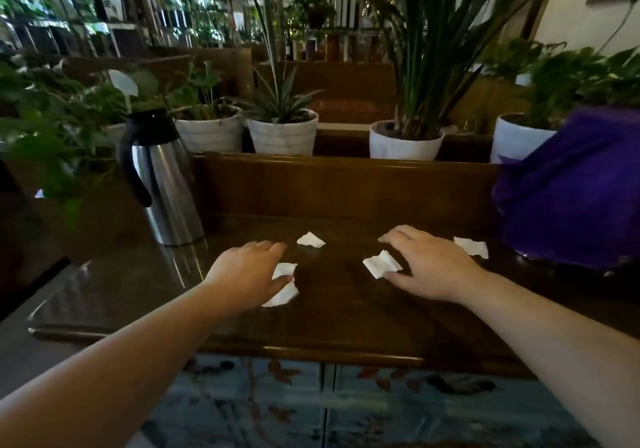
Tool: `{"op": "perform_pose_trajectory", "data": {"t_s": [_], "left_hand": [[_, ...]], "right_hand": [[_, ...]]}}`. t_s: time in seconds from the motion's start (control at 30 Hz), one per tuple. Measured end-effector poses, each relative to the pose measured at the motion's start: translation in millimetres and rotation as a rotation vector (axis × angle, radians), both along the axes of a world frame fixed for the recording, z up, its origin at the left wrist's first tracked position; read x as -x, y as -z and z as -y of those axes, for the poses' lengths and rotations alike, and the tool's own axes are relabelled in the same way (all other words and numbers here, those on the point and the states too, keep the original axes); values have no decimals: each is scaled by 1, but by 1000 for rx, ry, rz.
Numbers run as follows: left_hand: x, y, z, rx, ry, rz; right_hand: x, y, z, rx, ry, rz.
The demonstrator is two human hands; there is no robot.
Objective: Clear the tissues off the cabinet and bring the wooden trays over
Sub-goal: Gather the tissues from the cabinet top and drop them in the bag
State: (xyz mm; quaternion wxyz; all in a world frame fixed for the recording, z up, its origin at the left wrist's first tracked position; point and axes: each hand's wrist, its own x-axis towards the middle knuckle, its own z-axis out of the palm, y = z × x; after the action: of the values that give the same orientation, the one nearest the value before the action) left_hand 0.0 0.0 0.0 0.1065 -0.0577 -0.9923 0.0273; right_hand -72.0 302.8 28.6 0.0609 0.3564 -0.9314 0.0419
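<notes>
Several crumpled white tissues lie on the dark wooden cabinet top [339,312]. My left hand [247,272] lies over one tissue [285,290], thumb and fingers touching it; part of it is hidden under the palm. Just beyond its fingertips sits a small tissue [311,240]. My right hand [427,265] hovers spread beside another tissue [382,264], thumb and fingers on either side of it. A further tissue [471,247] lies right of that hand. No wooden trays are in view.
A steel thermos jug [162,184] with a black handle stands at the back left. A purple cloth bag [575,187] sits at the right. White potted plants [282,134] line the ledge behind the cabinet's raised back. Painted blue cabinet doors [311,409] are below.
</notes>
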Motion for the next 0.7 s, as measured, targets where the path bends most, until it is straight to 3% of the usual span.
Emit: {"op": "perform_pose_trajectory", "data": {"t_s": [0.17, 0.3, 0.47, 0.7], "left_hand": [[35, 27, 1, 4, -93, 228], [48, 38, 4, 63, -26, 344], [62, 39, -1, 157, 66, 254], [90, 28, -10, 26, 102, 92]], "right_hand": [[51, 14, 3, -115, 53, 36], [80, 27, 5, -89, 43, 69], [108, 49, 8, -105, 7, 145], [127, 63, 24, -171, -7, 264]]}}
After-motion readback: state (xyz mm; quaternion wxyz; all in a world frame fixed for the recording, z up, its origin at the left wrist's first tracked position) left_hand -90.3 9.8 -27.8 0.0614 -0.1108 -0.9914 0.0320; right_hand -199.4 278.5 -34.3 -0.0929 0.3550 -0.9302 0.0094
